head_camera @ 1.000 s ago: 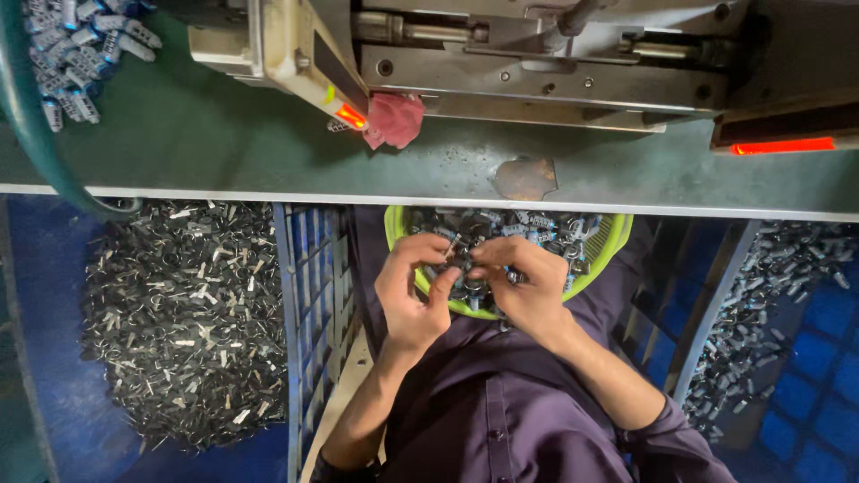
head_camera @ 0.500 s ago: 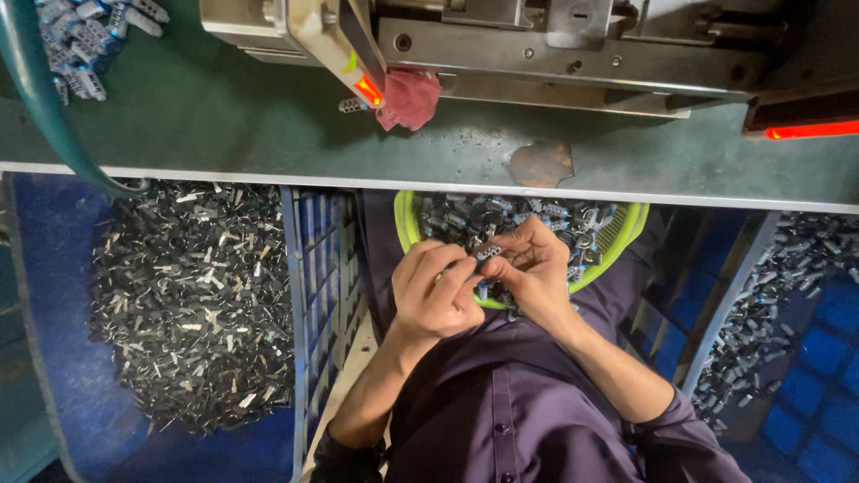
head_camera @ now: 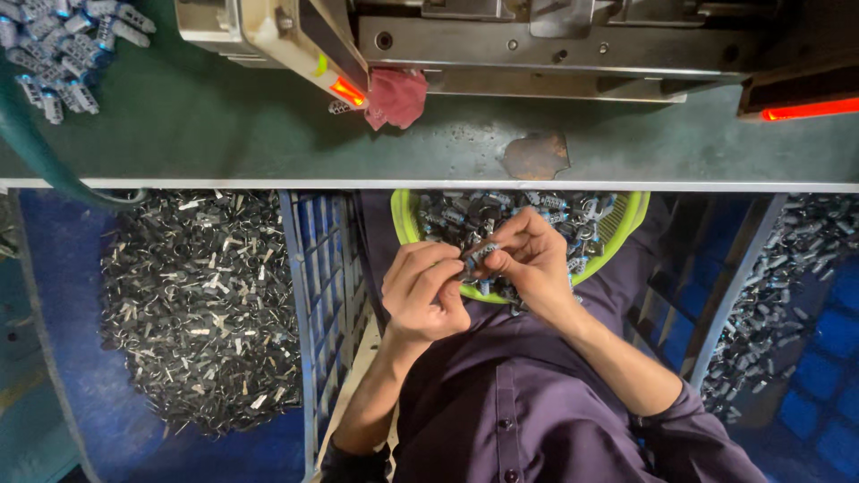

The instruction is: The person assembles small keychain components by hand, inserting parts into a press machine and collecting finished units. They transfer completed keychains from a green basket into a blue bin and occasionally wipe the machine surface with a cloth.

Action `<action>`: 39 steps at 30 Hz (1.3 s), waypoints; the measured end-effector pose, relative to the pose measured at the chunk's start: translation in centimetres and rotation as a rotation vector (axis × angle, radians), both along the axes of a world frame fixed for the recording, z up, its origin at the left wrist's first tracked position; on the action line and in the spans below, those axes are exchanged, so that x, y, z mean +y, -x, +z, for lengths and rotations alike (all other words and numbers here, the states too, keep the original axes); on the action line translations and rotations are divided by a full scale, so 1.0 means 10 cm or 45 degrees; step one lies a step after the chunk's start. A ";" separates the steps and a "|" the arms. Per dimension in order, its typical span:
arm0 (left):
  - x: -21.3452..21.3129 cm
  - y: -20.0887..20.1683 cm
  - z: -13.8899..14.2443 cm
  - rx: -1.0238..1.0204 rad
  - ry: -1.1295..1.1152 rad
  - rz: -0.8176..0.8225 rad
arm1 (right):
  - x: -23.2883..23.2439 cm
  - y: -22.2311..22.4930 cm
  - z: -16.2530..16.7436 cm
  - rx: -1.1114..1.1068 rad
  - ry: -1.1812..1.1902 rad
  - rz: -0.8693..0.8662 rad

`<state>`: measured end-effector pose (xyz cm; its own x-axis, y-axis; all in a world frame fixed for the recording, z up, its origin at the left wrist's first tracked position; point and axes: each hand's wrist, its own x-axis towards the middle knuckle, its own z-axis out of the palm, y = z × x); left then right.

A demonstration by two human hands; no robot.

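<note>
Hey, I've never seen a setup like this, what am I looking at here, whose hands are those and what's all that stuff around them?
This is one view, from a camera worn on a person's head, looking down at their own lap. The left hand and right hand meet over a green basket full of small metal parts, and together they pinch one small part. Above the basket runs a green bench. On it stand a metal machine with a red light, a red rag, and a heap of similar parts in the far corner. Beside the person's knee a blue bin holds a big pile of metal pieces.
</note>
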<state>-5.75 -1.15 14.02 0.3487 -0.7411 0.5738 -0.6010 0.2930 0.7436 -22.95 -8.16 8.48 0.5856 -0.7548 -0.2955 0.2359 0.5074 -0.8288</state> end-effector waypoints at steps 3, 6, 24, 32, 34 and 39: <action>-0.01 0.00 -0.04 -0.127 0.017 0.010 | 0.05 -0.01 -0.05 0.171 0.087 -0.025; -0.05 0.01 -0.01 -0.145 0.011 -0.014 | 0.03 -0.01 -0.11 -0.008 0.171 -0.006; 0.28 -0.10 0.27 -0.487 -0.361 -0.201 | 0.16 -0.03 -0.06 0.099 0.348 -0.061; 0.31 -0.06 0.28 -0.478 -0.501 -0.253 | 0.24 0.03 -0.23 0.053 0.166 -0.084; 0.32 -0.08 0.28 -0.436 -0.481 -0.235 | 0.22 0.05 -0.13 0.043 0.189 -0.018; 0.48 -0.17 0.23 -0.085 -0.497 -0.060 | -0.17 0.15 0.26 0.750 1.204 0.063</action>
